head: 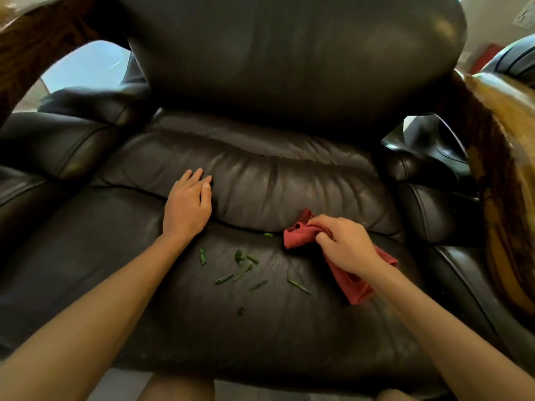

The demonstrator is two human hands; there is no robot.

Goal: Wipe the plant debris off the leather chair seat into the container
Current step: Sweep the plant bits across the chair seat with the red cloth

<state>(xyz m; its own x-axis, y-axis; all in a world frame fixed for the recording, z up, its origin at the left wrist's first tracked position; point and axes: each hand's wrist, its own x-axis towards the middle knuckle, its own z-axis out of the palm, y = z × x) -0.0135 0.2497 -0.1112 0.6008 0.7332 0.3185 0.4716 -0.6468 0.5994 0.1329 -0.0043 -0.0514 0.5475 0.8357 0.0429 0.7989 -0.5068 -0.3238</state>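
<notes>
Several small green bits of plant debris point(240, 270) lie scattered on the middle of the dark leather chair seat point(144, 285). One green bit point(268, 235) sits in the crease at the back of the seat. My right hand point(344, 244) grips a bunched red cloth point(351, 285) at the right rear of the seat, just right of the debris. My left hand point(188, 204) rests flat, fingers apart, on the lower back cushion at the left, holding nothing. No container is in view.
The chair's tall backrest point(289, 53) rises ahead. Padded armrests point(58, 146) flank the seat on both sides. A wooden furniture edge point(506, 169) stands close at the right. Pale floor shows below the seat's front edge.
</notes>
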